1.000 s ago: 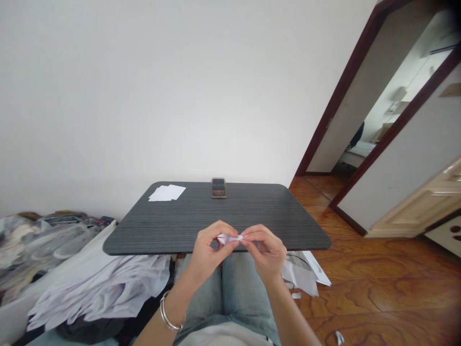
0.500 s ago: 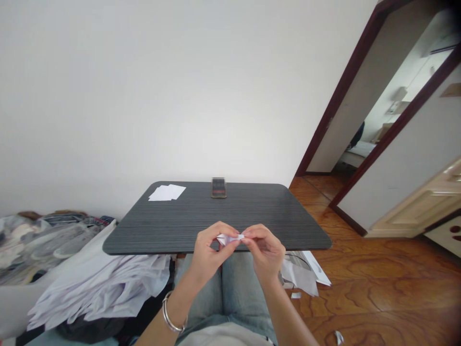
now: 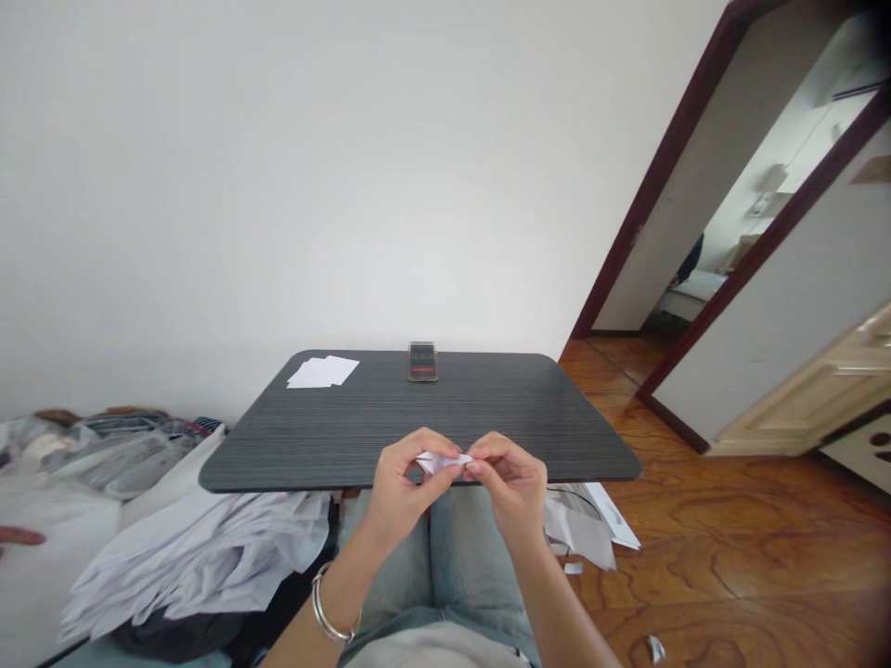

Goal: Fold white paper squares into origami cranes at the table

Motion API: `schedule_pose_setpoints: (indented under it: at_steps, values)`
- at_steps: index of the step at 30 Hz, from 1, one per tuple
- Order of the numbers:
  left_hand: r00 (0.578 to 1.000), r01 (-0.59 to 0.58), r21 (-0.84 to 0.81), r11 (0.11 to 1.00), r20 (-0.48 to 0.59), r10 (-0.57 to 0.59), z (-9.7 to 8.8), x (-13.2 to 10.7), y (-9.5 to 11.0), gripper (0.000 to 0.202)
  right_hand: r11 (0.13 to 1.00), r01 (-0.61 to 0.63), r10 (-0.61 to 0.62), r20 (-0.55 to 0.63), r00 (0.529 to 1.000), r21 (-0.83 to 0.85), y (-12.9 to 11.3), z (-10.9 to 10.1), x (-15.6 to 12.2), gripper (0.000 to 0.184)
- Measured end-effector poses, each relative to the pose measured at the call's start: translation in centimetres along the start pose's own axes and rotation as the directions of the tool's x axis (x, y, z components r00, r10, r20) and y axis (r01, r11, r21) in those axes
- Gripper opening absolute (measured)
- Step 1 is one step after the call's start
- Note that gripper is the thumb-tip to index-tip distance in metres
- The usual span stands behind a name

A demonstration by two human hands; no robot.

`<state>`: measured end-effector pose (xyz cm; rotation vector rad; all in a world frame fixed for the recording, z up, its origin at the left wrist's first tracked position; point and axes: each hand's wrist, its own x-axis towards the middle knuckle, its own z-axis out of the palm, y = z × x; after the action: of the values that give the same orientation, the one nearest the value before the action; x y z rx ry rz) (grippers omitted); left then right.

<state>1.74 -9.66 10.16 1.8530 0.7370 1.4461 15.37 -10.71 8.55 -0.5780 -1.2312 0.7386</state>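
Note:
A small folded white paper shape (image 3: 444,461) is pinched between both of my hands, just over the near edge of the dark grey table (image 3: 487,408). My left hand (image 3: 410,478) holds its left end, with a silver bangle (image 3: 329,605) on that wrist. My right hand (image 3: 508,482) grips its right end with the fingertips. The fingers hide part of the paper. Several loose white paper sheets (image 3: 322,372) lie at the table's far left, and an upright phone (image 3: 422,362) stands at its far edge.
Another person's fingers (image 3: 18,536) enter at the left edge, above a white fabric heap (image 3: 195,566). Crumpled papers (image 3: 577,524) lie on the wooden floor (image 3: 730,557) to the right, with a small paper scrap (image 3: 655,649) nearby. A doorway (image 3: 752,186) stands at the upper right.
Another person's fingers have appeared at the left edge, and the white cloth there has shifted. My hands and the folded paper have barely moved.

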Motion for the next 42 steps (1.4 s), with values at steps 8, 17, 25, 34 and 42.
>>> schedule_pose_setpoints:
  at_steps: [8, 17, 25, 34, 42]
  values:
    - [1.000, -0.020, 0.045, 0.999, 0.006, 0.020, -0.04, 0.07, 0.26, 0.004, 0.996, -0.042, 0.043, -0.017, 0.999, 0.076, -0.07, 0.25, -0.20, 0.006]
    - [0.999, -0.035, 0.078, 0.996, 0.015, 0.033, 0.17, -0.07, 0.26, 0.006, 0.995, -0.042, 0.046, -0.046, 0.998, 0.086, 0.22, 0.26, -0.17, 0.009]
    - [1.000, -0.004, 0.046, 0.999, -0.010, 0.005, 0.07, -0.11, 0.11, 0.006, 0.990, -0.117, 0.119, -0.026, 0.993, 0.074, 0.37, 0.21, -0.29, 0.003]
    - [1.000, -0.001, 0.057, 0.998, -0.015, 0.002, -0.10, -0.13, -0.07, 0.006, 0.995, -0.102, 0.102, -0.005, 0.995, 0.019, -0.21, 0.20, -0.13, 0.007]
    - [1.000, -0.010, 0.081, 0.997, -0.005, 0.011, -0.24, -0.09, 0.03, 0.008, 0.983, -0.154, 0.146, 0.078, 0.986, 0.101, 0.09, -0.13, -0.08, 0.004]
